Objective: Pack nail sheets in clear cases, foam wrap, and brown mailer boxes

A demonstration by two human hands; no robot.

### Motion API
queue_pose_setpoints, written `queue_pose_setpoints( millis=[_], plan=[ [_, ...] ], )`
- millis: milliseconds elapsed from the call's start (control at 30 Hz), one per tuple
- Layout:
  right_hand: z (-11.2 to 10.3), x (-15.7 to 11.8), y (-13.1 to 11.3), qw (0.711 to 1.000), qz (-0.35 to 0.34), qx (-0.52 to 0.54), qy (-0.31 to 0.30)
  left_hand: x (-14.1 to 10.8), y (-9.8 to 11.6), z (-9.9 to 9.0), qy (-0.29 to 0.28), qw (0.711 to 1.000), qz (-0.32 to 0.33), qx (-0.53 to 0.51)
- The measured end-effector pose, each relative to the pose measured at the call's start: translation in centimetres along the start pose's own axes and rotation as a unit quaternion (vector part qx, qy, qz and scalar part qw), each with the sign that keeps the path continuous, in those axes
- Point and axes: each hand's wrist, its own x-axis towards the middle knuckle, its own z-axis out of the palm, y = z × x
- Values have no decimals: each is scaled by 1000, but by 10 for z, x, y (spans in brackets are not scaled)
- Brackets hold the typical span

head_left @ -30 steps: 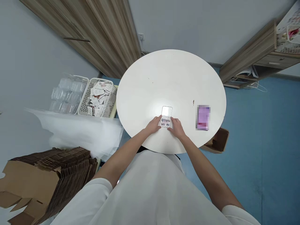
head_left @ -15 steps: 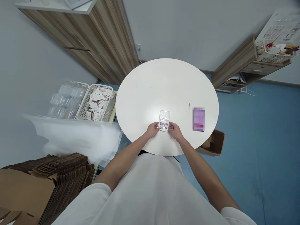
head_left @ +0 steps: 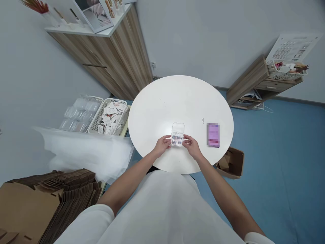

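Observation:
A small clear plastic case [head_left: 177, 143] is held by its two sides, its transparent lid [head_left: 178, 127] swung up and away from me. Inside lie several small shiny pieces, pinkish and grey, in two rows; their exact kind is too small to tell. My left hand [head_left: 161, 145] grips the case's left edge between thumb and fingers. On the opposite edge, my right hand [head_left: 191, 146] pinches it the same way. Beneath is the white round table [head_left: 182, 98]. To the right of my right hand lies a blurred-out purple rectangle [head_left: 213, 135].
White baskets stand left of the table, one with printed cards [head_left: 111, 117], another beside clear plastic packs [head_left: 82, 112]. Nearer me are white sheets [head_left: 83, 149] and stacked flat cardboard [head_left: 68, 196]. An open carton [head_left: 235, 162] sits on the floor at right. Wooden cabinets [head_left: 122, 54] flank the wall.
The view has tilted up slightly, so more of the cabinet top shows. Both hands still hold the open case, which now seems slightly nearer the camera.

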Motion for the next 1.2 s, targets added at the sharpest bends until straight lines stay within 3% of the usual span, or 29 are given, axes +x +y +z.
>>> queue_pose_setpoints(
  millis=[233, 367, 533, 700, 900, 1200],
  plan=[
    [-6, -3, -4, 1000, -11, -5, -8, -6, 7, 0, -1, 1000, 17, -21],
    [-13, 4, -6, 999, 29, 26, 18, -8, 7, 1, -8, 999, 20, -28],
    [-15, 21, -14, 991, 82, 101, -28, -11, 6, 4, -25, 999, 11, -23],
    [-12, 28, -22, 991, 68, 108, -31, -13, 5, 6, -37, 999, -10, -21],
    [-14, 20, -31, 987, 31, 133, -85, -15, 8, 5, -40, 997, -28, -67],
    [-12, 3, -22, 979, 50, 149, -129, -17, 10, 8, -9, 993, -40, -113]
  ],
)
